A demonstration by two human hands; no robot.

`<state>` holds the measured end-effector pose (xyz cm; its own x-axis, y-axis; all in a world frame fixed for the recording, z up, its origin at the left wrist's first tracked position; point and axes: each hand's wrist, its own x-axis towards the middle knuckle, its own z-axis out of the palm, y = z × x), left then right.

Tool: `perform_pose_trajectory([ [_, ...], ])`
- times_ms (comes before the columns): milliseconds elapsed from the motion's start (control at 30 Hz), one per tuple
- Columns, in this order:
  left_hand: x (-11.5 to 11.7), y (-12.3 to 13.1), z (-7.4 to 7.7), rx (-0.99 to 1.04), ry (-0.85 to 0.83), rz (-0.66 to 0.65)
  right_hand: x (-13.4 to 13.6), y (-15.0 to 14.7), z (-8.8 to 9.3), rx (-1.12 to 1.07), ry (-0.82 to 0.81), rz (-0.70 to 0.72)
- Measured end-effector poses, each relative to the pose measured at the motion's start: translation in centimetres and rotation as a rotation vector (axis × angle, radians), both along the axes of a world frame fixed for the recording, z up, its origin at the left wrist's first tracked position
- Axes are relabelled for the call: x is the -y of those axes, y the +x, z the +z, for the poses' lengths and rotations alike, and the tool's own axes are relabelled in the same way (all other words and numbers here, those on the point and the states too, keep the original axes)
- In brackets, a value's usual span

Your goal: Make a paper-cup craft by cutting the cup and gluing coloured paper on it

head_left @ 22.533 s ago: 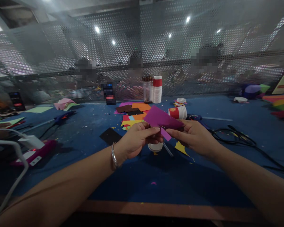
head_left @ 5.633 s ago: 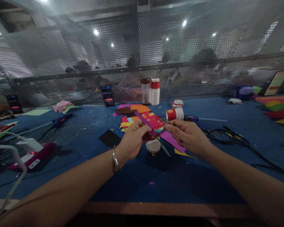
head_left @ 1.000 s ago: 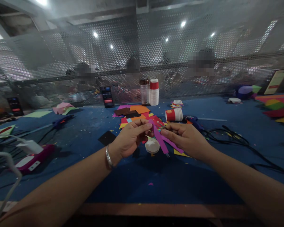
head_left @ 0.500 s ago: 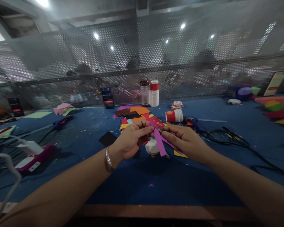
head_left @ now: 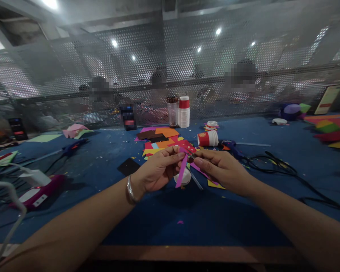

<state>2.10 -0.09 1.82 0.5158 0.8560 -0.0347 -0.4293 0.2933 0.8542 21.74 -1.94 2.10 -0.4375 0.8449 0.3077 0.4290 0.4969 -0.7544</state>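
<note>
Just above the middle of the table, my left hand [head_left: 166,164] is closed, pinching a purple paper strip [head_left: 183,172] between thumb and fingertips. The strip's free end hangs down in front of a white round lid-like piece [head_left: 183,176]. My right hand [head_left: 219,166] is closed around a small metal tool [head_left: 191,154]. Its thin tip meets the strip at my left fingertips; the rest is hidden in my fingers, so its kind is unclear. Another purple paper piece [head_left: 201,172] shows under my right hand. A clear thin stick [head_left: 197,180] lies below.
Coloured paper sheets [head_left: 161,138] are piled behind my hands. Red-and-white paper cups [head_left: 208,138] lie sideways, near a glue gun [head_left: 234,148] with a looping black cable [head_left: 274,164]. A cup stack [head_left: 183,113] and a bottle [head_left: 172,112] stand behind. A purple power strip [head_left: 42,192] is left.
The purple strip has turned; its hanging end swung left and now looks narrower, uncovering more of the clear stick. Both hands stay in nearly the same place.
</note>
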Motion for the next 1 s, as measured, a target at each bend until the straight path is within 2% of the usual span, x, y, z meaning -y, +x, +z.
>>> perform_pose_trajectory([
  [100,0.2,-0.1,0.4,0.051,-0.046,-0.020,0.0,0.0,0.0,-0.001,0.036,-0.011],
  [233,0.2,-0.2,0.6,0.060,-0.037,-0.043,0.3,0.0,0.1,-0.016,-0.011,0.008],
  [367,0.0,-0.3,0.2,0.032,0.070,-0.003,0.5,0.0,0.2,-0.039,-0.055,0.035],
  [533,0.1,-0.2,-0.1,-0.029,0.238,0.112,0.4,0.0,0.2,-0.042,-0.048,0.058],
  [633,0.3,-0.2,0.0,-0.038,0.293,0.136,0.3,0.1,0.1,-0.036,-0.042,0.054],
  [1000,0.5,0.2,-0.5,0.000,0.165,0.072,0.5,0.0,0.4,0.018,0.083,0.042],
])
